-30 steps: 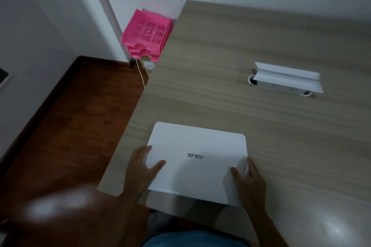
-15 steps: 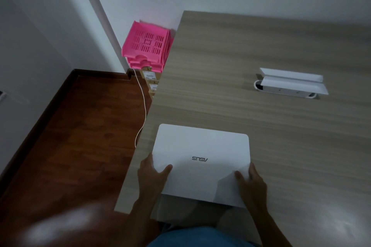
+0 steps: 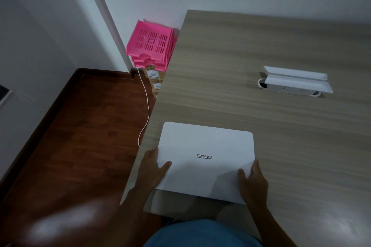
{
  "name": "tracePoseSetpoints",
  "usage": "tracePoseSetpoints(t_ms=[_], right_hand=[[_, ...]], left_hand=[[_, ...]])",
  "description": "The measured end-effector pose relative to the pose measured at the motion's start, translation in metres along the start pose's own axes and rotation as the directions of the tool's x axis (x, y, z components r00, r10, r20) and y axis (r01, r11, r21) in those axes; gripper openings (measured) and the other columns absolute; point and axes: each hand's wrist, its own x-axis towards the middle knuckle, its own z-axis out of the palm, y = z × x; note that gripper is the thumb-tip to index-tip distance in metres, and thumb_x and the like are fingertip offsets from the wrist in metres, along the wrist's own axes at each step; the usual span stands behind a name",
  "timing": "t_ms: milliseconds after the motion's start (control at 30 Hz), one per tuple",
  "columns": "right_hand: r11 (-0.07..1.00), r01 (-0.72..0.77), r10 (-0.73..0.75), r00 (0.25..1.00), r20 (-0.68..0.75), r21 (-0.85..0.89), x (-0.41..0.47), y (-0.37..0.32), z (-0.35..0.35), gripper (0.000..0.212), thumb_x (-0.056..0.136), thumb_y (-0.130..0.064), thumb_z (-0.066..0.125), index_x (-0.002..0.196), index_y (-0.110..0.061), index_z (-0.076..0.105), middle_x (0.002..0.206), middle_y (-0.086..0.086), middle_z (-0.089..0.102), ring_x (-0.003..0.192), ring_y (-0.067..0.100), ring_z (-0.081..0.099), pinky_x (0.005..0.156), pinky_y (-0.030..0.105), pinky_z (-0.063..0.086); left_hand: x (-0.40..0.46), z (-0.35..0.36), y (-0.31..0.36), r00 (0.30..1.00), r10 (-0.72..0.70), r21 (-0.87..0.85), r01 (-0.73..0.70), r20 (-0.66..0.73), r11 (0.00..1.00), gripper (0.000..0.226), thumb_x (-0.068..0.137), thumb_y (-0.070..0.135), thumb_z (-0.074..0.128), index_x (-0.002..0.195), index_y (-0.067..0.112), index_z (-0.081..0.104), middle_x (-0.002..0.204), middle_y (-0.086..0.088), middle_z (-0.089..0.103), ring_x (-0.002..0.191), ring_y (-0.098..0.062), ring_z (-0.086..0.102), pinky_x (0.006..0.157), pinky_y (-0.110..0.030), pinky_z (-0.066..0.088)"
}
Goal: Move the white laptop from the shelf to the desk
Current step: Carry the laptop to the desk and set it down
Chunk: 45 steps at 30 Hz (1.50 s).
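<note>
The closed white laptop [image 3: 206,156] lies lid up near the front left corner of the wooden desk [image 3: 251,50], its logo facing away from me. Its near edge casts a shadow on the desk, so it seems slightly lifted there. My left hand [image 3: 152,170] grips the laptop's near left corner, thumb on the lid. My right hand [image 3: 252,182] grips the near right corner, thumb on top. The shelf is not in view.
A white open cable box [image 3: 295,82] is set into the desk at the right. Stacked pink trays [image 3: 151,44] stand on cardboard boxes left of the desk, with a white cable [image 3: 147,106] hanging down. Dark wooden floor [image 3: 80,136] lies to the left.
The laptop and both hands have shifted a little to the right and farther onto the desk; my view has moved right too. Both hands keep their grip.
</note>
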Motion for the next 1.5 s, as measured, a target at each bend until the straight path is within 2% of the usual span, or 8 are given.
tracePoseSetpoints(t_ms=[200, 333, 533, 667, 800, 1067, 1300, 1500], right_hand=[[0.983, -0.007, -0.001, 0.999, -0.045, -0.184, 0.006, 0.018, 0.009, 0.047, 0.081, -0.039, 0.061, 0.121, -0.015, 0.053, 0.110, 0.017, 0.063, 0.114, 0.043, 0.050, 0.097, 0.053, 0.042], [0.993, 0.086, -0.084, 0.996, 0.024, -0.079, 0.014, 0.024, 0.001, 0.030, 0.086, -0.045, 0.050, 0.108, -0.026, 0.052, 0.092, 0.005, 0.064, 0.091, 0.033, 0.061, 0.084, 0.054, 0.052], [0.999, 0.051, -0.051, 0.998, 0.021, 0.004, 0.011, 0.011, 0.006, 0.059, 0.085, -0.045, 0.056, 0.138, -0.024, 0.042, 0.118, 0.006, 0.065, 0.114, 0.035, 0.055, 0.108, 0.045, 0.035], [0.999, 0.040, -0.039, 0.999, 0.033, -0.034, -0.003, 0.007, 0.009, 0.075, 0.082, -0.046, 0.055, 0.147, -0.016, 0.033, 0.136, 0.011, 0.055, 0.123, 0.036, 0.043, 0.097, 0.032, 0.022], [0.998, 0.041, -0.040, 0.999, 0.037, -0.048, -0.019, 0.005, 0.014, 0.068, 0.086, -0.042, 0.059, 0.144, -0.017, 0.035, 0.133, 0.012, 0.054, 0.122, 0.038, 0.040, 0.091, 0.032, 0.024], [0.998, 0.048, -0.047, 0.999, 0.015, -0.039, -0.058, 0.006, 0.040, 0.073, 0.087, -0.040, 0.062, 0.149, -0.019, 0.030, 0.145, 0.007, 0.047, 0.126, 0.034, 0.036, 0.103, 0.037, 0.027], [0.995, 0.078, -0.075, 0.996, 0.054, -0.055, -0.081, 0.009, 0.050, 0.075, 0.088, -0.042, 0.060, 0.151, -0.015, 0.027, 0.150, 0.007, 0.043, 0.130, 0.033, 0.038, 0.097, 0.023, 0.014], [0.991, 0.088, -0.082, 0.994, 0.070, -0.103, -0.082, 0.004, 0.047, 0.073, 0.088, -0.041, 0.060, 0.148, -0.012, 0.029, 0.148, 0.008, 0.046, 0.127, 0.033, 0.041, 0.092, 0.023, 0.014]], left_hand=[[-0.007, 0.004, -0.009, 0.995, 0.069, 0.029, -0.071, 0.072, 0.997, 0.087, 0.081, 0.053, 0.065, 0.150, 0.016, 0.025, 0.153, -0.008, 0.035, 0.137, -0.023, 0.037, 0.110, -0.042, 0.036], [-0.019, 0.014, -0.014, 0.998, 0.037, -0.099, -0.032, 0.050, 0.995, 0.088, 0.082, 0.044, 0.068, 0.152, 0.018, 0.020, 0.155, -0.007, 0.033, 0.139, -0.022, 0.035, 0.111, -0.040, 0.034], [-0.017, 0.014, -0.015, 0.998, 0.051, -0.147, -0.045, 0.038, 0.988, 0.089, 0.083, 0.035, 0.071, 0.152, 0.015, 0.020, 0.156, -0.008, 0.032, 0.141, -0.023, 0.033, 0.113, -0.038, 0.029], [-0.016, 0.008, -0.020, 0.996, 0.087, -0.156, -0.082, 0.028, 0.984, 0.083, 0.080, 0.032, 0.073, 0.148, 0.016, 0.028, 0.146, -0.008, 0.045, 0.131, -0.023, 0.044, 0.107, -0.045, 0.042], [-0.020, 0.003, -0.029, 0.994, 0.112, -0.156, -0.111, -0.003, 0.982, 0.085, 0.081, 0.026, 0.074, 0.150, 0.011, 0.026, 0.151, -0.011, 0.040, 0.137, -0.025, 0.038, 0.109, -0.038, 0.036], [-0.037, -0.018, -0.069, 0.994, 0.100, -0.136, -0.104, -0.035, 0.985, 0.083, 0.081, 0.021, 0.075, 0.149, 0.006, 0.030, 0.151, -0.015, 0.039, 0.137, -0.028, 0.039, 0.108, -0.028, 0.029], [-0.045, -0.028, -0.088, 0.996, 0.076, -0.111, -0.080, -0.041, 0.991, 0.084, 0.082, 0.020, 0.074, 0.150, 0.004, 0.026, 0.155, -0.015, 0.033, 0.142, -0.027, 0.032, 0.111, -0.025, 0.020], [-0.045, -0.029, -0.086, 0.997, 0.080, -0.037, -0.080, -0.007, 0.996, 0.084, 0.085, 0.023, 0.071, 0.150, 0.003, 0.022, 0.158, -0.015, 0.028, 0.145, -0.027, 0.027, 0.112, -0.024, 0.015]])
